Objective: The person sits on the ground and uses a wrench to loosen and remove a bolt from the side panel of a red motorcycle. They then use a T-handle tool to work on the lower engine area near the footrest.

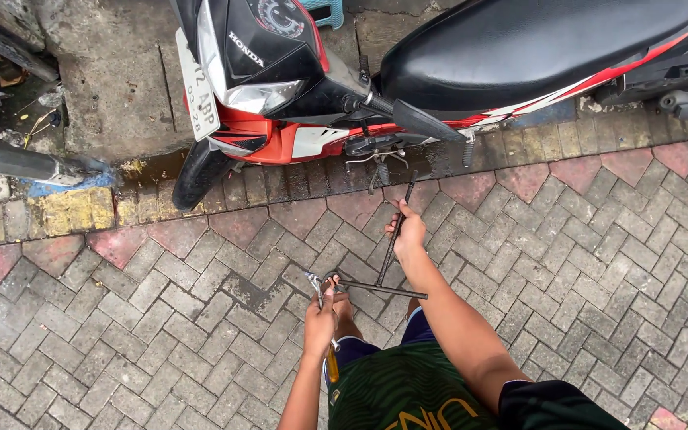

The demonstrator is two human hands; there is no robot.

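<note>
1. Right hand (408,231) is closed round the shaft of a T-wrench (392,243), just in front of the motorbike (439,72), socket end toward its footpeg.
2. Left hand (320,318), farther from the motorbike, grips pliers (314,283), fingers wrapped shut.
3. Seating the wrench squarely before turning looks wise; a tilted socket may slip.

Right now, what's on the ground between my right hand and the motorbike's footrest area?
In the head view, only bare wet brick paving lies there. The T-handle wrench held by the right hand reaches over it toward the motorcycle.
</note>
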